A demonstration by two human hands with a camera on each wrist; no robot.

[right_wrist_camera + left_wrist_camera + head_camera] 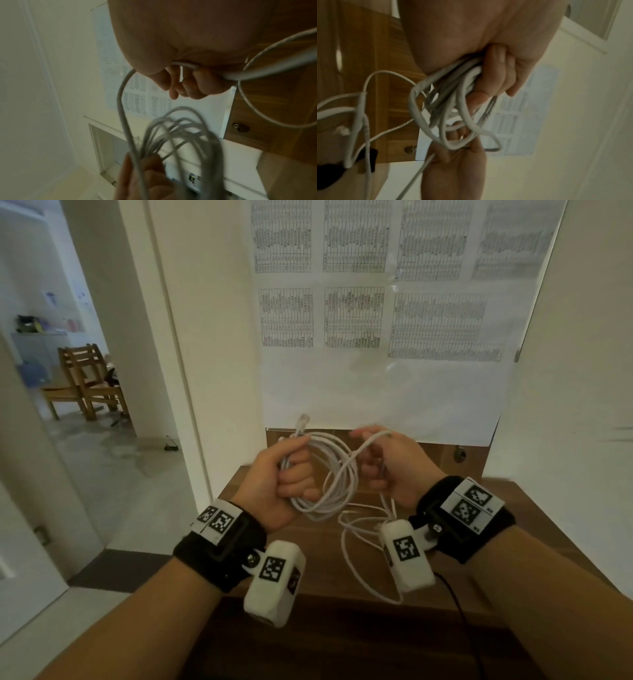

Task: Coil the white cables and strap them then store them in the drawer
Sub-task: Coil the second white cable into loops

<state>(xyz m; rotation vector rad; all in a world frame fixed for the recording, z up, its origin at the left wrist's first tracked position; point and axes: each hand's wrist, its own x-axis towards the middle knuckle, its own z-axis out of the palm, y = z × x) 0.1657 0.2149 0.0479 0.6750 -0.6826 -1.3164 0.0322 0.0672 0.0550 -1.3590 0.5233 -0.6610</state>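
My left hand (291, 470) grips a bundle of several loops of white cable (329, 474) in its fist, held above the wooden cabinet top (308, 559). The cable's clear plug end (303, 421) sticks up past my thumb. In the left wrist view the coiled cable (450, 102) hangs from my curled fingers (494, 70). My right hand (383, 460) holds the running strand of the same cable (373, 440), which passes through its curled fingers (197, 79) in the right wrist view. The cable's loose rest (359, 542) lies on the cabinet top below my right wrist.
A wall with taped printed sheets (376, 302) stands right behind the cabinet. A wooden back panel with a small round knob (459, 455) rises at the cabinet's far edge. On the left an open doorway shows a wooden chair (85, 381). A black cord (462, 611) runs over the cabinet's near right.
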